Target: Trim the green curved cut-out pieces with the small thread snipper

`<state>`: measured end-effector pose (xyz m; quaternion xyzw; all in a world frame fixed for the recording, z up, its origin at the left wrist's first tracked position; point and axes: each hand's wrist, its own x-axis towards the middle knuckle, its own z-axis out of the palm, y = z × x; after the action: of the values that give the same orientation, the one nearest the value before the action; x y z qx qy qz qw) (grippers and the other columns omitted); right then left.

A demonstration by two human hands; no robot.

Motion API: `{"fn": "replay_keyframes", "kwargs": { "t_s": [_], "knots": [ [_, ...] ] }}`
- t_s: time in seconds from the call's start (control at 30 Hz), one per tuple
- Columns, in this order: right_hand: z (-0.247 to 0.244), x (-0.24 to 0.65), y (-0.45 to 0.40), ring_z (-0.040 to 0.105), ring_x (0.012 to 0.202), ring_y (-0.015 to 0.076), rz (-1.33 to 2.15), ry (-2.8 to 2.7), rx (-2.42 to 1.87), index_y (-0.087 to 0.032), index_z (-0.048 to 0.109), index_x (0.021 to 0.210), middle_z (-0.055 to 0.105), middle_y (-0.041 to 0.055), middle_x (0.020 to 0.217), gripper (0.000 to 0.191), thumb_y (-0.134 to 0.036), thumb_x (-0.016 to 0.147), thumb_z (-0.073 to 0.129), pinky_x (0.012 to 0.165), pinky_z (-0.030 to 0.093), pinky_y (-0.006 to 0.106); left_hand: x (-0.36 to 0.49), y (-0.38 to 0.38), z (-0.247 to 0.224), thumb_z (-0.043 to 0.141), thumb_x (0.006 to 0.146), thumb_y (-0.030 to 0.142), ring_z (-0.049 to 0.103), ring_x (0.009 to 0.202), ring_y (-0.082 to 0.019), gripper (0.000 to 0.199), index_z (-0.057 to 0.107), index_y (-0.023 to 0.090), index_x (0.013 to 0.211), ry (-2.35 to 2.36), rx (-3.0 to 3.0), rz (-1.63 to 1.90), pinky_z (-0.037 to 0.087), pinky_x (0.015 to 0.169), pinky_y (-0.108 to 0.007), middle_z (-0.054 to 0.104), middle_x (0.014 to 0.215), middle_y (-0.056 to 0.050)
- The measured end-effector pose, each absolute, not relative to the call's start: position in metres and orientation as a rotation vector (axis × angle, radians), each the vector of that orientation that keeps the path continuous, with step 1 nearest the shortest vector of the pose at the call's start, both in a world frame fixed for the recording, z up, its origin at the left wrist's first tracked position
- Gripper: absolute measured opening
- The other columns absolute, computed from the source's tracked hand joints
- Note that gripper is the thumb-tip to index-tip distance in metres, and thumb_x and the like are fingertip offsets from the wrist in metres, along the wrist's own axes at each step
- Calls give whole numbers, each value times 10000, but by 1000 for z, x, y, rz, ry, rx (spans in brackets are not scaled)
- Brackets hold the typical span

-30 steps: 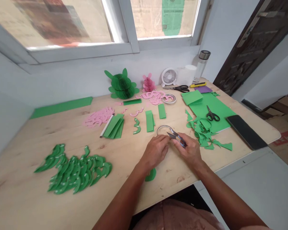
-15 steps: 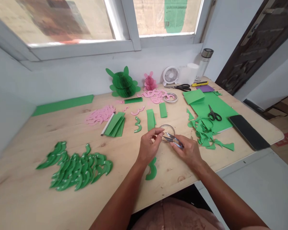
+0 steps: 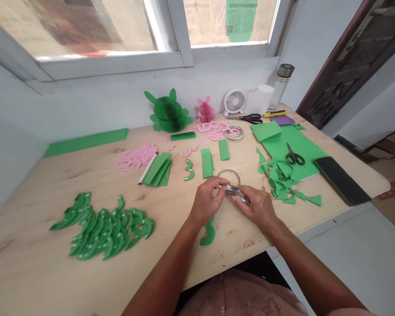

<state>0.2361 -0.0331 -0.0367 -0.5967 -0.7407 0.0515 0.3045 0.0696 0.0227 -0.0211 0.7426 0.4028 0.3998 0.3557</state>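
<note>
Head view shows the right hand (image 3: pixel 258 204) clamped on the snips (image 3: pixel 238 194), the cutting end directed at the left hand (image 3: pixel 206 198), whose thumb and forefinger are drawn close there; whether they pinch anything cannot be told. The tape roll (image 3: pixel 228 170) lies on the table (image 3: pixel 171 272) just beyond both hands, partly hidden, with a green cutout (image 3: pixel 210 232) near the left wrist. Sound practice, as judged, calls for steady left fingers kept clear of the cutting edges, one clean snip, and no dragging of the cutout.
</note>
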Motion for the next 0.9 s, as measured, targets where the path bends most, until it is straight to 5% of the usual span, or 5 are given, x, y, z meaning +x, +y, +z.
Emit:
{"fn": "replay_keyframes", "kwargs": {
  "t_s": [0.9],
  "knots": [
    [-37,235,-34,637,647,156,123,-1960,-1648,-183,634,964,697,38,758,267,-389,846,512,566,373,227,71,22,-16,529,745,130,624,789,-167,130,636,203,762,1119,1935,995,457,719,-287,693,807,-18]
  ]
}}
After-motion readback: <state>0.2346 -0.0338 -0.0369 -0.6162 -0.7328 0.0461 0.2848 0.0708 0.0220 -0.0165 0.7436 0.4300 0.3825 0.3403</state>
